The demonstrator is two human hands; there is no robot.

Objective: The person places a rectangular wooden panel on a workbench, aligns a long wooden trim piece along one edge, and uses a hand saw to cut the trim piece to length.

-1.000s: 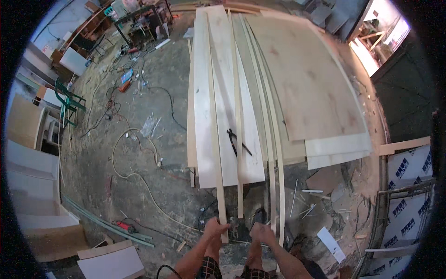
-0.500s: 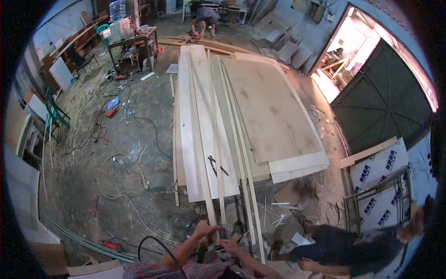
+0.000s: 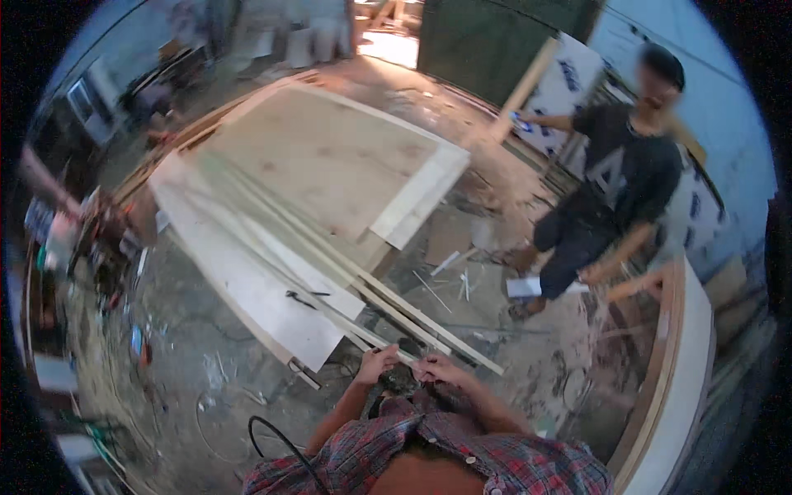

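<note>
My left hand is closed around the near end of a long pale wooden strip, which runs out over the stacked boards. Beside it, my right hand has its fingers curled together at the tip of the strip; what they pinch is too blurred to make out. A pair of black pincers lies on a white board just beyond my left hand. More long strips stick out past the stack's near edge, to the right of my hands. Brown plywood covers the far part.
At the right a person in dark clothes stands with a small blue item in one hand. Offcuts litter the floor between us. A large panel stands at the right edge. A black cable loops beside my left arm.
My view has swung to the right, so the stack now lies aslant. The person at the right has gone from bent low to upright. My hands remain at the strip's near end.
</note>
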